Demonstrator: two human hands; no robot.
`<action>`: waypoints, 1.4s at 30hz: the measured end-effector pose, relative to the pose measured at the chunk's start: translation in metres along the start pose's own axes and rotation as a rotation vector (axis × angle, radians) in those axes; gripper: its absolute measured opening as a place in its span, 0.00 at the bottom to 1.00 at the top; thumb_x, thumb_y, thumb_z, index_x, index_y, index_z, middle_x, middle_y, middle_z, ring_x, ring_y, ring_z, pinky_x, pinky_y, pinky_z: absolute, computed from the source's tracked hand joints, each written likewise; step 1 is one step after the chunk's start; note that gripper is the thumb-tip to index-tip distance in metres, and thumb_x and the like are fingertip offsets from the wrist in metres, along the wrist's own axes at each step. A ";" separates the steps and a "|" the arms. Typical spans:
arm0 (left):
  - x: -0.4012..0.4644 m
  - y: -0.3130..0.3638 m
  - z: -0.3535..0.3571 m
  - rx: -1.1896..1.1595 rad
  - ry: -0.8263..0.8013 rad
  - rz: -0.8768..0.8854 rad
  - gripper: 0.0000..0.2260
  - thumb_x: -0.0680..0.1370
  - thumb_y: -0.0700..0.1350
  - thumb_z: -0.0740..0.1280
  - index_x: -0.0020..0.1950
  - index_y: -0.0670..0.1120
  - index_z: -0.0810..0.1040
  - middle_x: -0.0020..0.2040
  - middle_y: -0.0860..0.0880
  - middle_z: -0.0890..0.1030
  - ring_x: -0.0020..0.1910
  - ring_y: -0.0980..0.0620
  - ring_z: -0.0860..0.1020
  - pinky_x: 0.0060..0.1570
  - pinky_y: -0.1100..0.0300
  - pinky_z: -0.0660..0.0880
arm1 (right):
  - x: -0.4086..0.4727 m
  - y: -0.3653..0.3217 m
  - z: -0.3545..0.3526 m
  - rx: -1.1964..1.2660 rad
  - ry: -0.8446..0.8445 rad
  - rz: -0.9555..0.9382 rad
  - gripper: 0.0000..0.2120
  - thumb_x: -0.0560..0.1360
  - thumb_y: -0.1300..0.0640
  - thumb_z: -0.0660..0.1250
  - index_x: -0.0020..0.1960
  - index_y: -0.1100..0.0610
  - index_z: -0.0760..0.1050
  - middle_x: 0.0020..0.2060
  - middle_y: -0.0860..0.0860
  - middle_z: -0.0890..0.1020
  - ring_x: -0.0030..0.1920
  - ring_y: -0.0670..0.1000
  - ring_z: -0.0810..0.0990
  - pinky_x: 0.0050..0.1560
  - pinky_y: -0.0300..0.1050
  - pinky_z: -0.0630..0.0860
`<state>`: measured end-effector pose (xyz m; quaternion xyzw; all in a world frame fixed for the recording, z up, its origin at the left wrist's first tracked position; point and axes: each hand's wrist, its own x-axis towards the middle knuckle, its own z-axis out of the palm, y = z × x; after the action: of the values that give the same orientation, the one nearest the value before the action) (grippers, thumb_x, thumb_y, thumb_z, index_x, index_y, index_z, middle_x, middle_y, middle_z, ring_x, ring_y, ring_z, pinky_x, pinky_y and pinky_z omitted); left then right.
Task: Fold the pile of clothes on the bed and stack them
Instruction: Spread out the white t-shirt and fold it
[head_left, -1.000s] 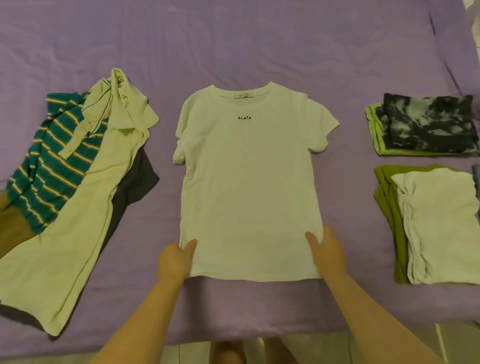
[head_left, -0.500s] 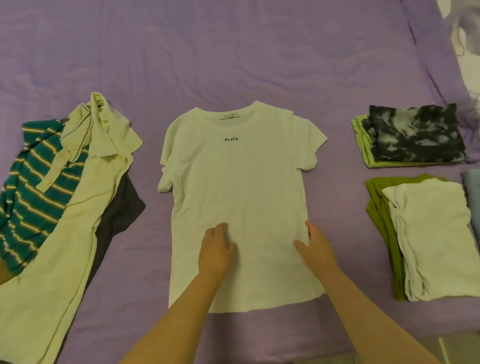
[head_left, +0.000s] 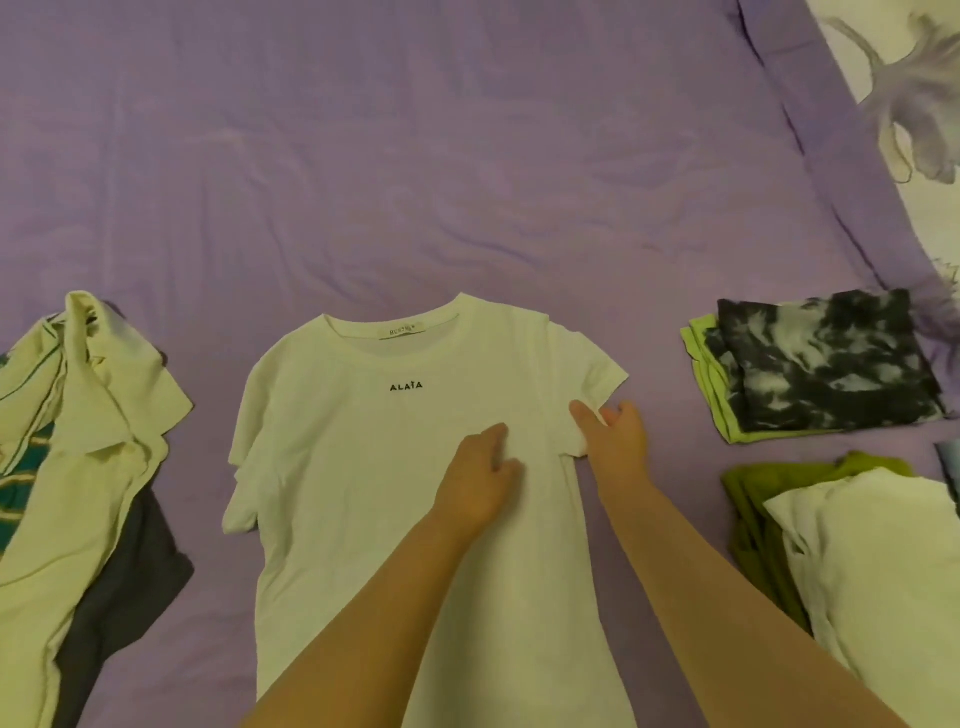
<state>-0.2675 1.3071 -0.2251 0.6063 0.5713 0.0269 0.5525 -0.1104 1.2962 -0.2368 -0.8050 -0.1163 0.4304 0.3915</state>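
A white T-shirt (head_left: 363, 467) with small black lettering lies flat, front up, in the middle of the purple bed (head_left: 415, 156). My left hand (head_left: 480, 475) rests palm down on the shirt's right chest area, fingers spread a little. My right hand (head_left: 615, 431) lies at the shirt's right sleeve, at the armpit seam, fingers apart and touching the sleeve's edge. At the left sits the unfolded pile (head_left: 88, 467): a cream garment over a dark grey one and a green striped one.
Folded stacks lie at the right: a black-and-white tie-dye piece (head_left: 826, 364) on a lime one, and nearer me a white piece (head_left: 878, 571) on an olive one. A white floral cloth (head_left: 914, 93) lies past the bed's far right edge.
Both hands slid from the shirt's hem up over its body to the right chest and right sleeve. The view tipped forward, so everything appears lower in frame.
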 end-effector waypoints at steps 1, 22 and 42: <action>0.010 0.012 -0.003 -0.097 -0.006 -0.027 0.20 0.81 0.42 0.60 0.72 0.40 0.65 0.68 0.41 0.71 0.66 0.42 0.70 0.67 0.52 0.67 | 0.008 -0.006 0.003 0.038 0.011 -0.003 0.24 0.73 0.59 0.71 0.66 0.63 0.67 0.60 0.59 0.76 0.55 0.54 0.77 0.48 0.43 0.72; 0.106 0.062 -0.009 -0.942 -0.045 -0.228 0.22 0.79 0.63 0.55 0.64 0.52 0.75 0.57 0.51 0.80 0.47 0.52 0.82 0.40 0.59 0.80 | 0.046 -0.018 0.000 -0.208 -0.227 -0.466 0.28 0.75 0.63 0.66 0.71 0.47 0.61 0.55 0.39 0.75 0.48 0.39 0.76 0.42 0.23 0.69; 0.010 -0.059 -0.109 -0.704 0.431 -0.284 0.09 0.80 0.48 0.63 0.56 0.47 0.78 0.48 0.48 0.81 0.44 0.52 0.80 0.43 0.61 0.78 | -0.022 -0.013 0.093 -1.230 -0.331 -0.633 0.27 0.81 0.50 0.53 0.77 0.46 0.48 0.78 0.49 0.44 0.52 0.48 0.76 0.43 0.39 0.70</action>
<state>-0.3760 1.3684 -0.2299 0.2771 0.7072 0.2696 0.5920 -0.1943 1.3424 -0.2441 -0.7317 -0.6244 0.2687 -0.0506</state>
